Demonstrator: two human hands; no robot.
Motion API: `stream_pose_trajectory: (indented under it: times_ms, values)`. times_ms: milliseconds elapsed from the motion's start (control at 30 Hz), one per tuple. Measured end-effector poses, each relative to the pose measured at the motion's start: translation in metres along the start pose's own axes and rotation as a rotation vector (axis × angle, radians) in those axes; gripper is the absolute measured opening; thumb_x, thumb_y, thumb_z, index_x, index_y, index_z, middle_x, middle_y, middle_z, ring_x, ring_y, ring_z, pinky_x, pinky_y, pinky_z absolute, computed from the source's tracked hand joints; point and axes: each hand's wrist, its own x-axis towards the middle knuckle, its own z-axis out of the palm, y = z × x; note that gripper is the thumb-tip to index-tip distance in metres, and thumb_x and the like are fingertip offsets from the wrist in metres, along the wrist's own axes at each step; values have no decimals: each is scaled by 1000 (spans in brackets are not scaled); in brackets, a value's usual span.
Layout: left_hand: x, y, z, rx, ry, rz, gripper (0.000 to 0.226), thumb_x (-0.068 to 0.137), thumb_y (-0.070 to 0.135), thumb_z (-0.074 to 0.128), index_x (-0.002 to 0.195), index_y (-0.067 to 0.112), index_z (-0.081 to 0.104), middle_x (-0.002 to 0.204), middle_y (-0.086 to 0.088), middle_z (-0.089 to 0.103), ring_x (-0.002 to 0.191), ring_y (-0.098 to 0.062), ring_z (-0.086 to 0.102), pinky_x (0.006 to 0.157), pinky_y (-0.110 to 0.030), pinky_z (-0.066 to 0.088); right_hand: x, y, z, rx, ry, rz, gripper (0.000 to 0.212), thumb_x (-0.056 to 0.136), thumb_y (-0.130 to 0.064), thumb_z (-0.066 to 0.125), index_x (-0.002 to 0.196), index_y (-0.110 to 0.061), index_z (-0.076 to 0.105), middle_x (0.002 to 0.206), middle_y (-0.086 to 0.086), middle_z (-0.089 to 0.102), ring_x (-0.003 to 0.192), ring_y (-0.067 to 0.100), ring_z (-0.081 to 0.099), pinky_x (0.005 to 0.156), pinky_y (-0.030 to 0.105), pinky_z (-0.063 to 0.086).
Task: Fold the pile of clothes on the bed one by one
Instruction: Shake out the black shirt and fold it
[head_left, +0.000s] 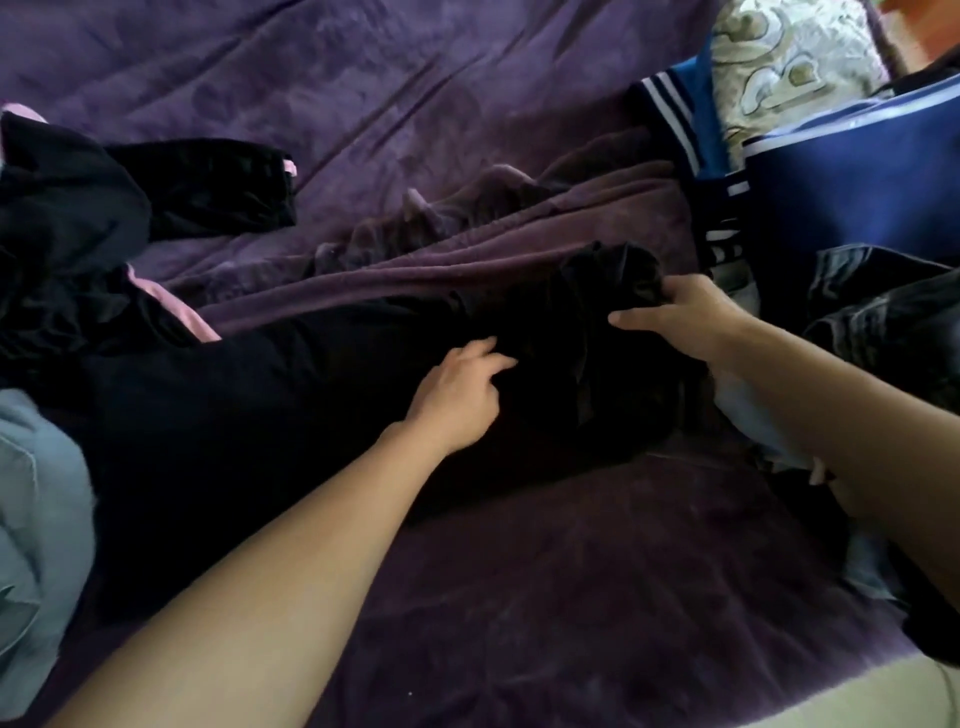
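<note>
Though stretched left to right across the middle of the bed (571, 597), not yet flat enough to fold, judging by the bunched right end of the black garment (311, 405). Looks like the laying-out step, with no fold made so far.

Grips that bunched end with the right hand (680, 312), fingers curled round the cloth. Rests the left hand (457, 400) on the garment's middle, fingers loosely bent; cannot tell whether pinching a crease or only pressing.

Next, probably: draw the right end out straight, smooth the middle, then bring one end over the other. Limp dark cloth, so likely to hide creases and need both hands.

Waiting far left, a black pile (67, 208); near left, pale blue cloth (36, 493); right, jeans (883, 301).

Only one container: what looks like a blue bag (857, 182), far right, beside a striped garment (670, 119). Cannot see inside.
</note>
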Motion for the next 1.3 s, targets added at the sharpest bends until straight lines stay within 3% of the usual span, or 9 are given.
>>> stream_pose_trajectory:
  times_ms: [100, 300, 500, 600, 767, 867, 933, 1067, 1300]
  values:
    - [-40, -42, -26, -135, 314, -148, 37, 88, -2, 47, 116, 12, 66, 126, -6, 59, 117, -24, 54, 102, -26, 37, -36, -43, 13, 90, -96, -156, 13, 78, -19, 79, 87, -23, 71, 83, 0, 75, 72, 14, 72, 60, 24, 56]
    - [-140, -137, -57, -217, 521, -500, 33, 86, -9, 46, 101, 7, 70, 105, -8, 69, 100, -23, 63, 91, -23, 42, -87, -117, 129, -14, -279, -286, 11, 85, -11, 69, 86, -14, 58, 69, 3, 60, 47, 11, 59, 37, 28, 47]
    - [-203, -178, -54, -301, 647, -659, 29, 90, -5, 48, 103, 10, 69, 104, -8, 68, 92, -16, 59, 84, -27, 45, -82, -133, 274, 78, -456, -15, 36, 90, -14, 65, 123, -11, 51, 85, 9, 62, 70, 22, 65, 57, 35, 59]
    - [-206, -169, -45, -277, 694, -595, 28, 87, -4, 52, 105, 9, 68, 105, -10, 63, 92, -23, 62, 82, -32, 49, -73, -119, 281, 200, -306, -54, 27, 90, -8, 62, 117, -9, 58, 86, 9, 66, 70, 17, 64, 54, 30, 54]
    - [-175, -131, -9, -154, 468, -309, 38, 92, 16, 52, 129, 18, 58, 134, -7, 48, 120, -25, 48, 96, -38, 45, -48, -63, 202, -241, 252, -244, 38, 79, -30, 73, 114, -24, 62, 106, -2, 67, 96, 17, 63, 84, 30, 47]
    - [-154, -126, 14, -9, 100, -319, 51, 99, 26, 41, 148, 26, 31, 158, -5, 18, 139, -25, 26, 108, -38, 34, -35, -40, 184, -144, 113, -38, 78, 67, -47, 82, 132, -20, 49, 120, -4, 59, 107, 18, 60, 93, 37, 51]
    - [-145, -133, 17, 45, 3, -318, 50, 100, 23, 39, 149, 26, 29, 159, -4, 14, 141, -24, 21, 110, -39, 32, -29, -33, 190, 60, -54, 75, 82, 60, -44, 88, 129, -17, 54, 117, -2, 65, 102, 20, 65, 91, 42, 54]
    - [-155, -152, -3, -354, 221, -331, 39, 98, 9, 42, 134, 17, 54, 139, -2, 47, 125, -21, 48, 102, -30, 41, -35, -39, 197, 147, -137, 90, 50, 62, -30, 89, 106, -16, 68, 93, 4, 75, 83, 25, 73, 81, 46, 58]
    - [-235, -218, -42, -422, 679, -607, 27, 89, -4, 48, 104, 6, 69, 101, -10, 70, 94, -24, 66, 90, -35, 51, -115, -123, 240, 231, -141, -245, 37, 70, -17, 83, 101, -15, 63, 92, 4, 74, 84, 24, 72, 72, 42, 60]
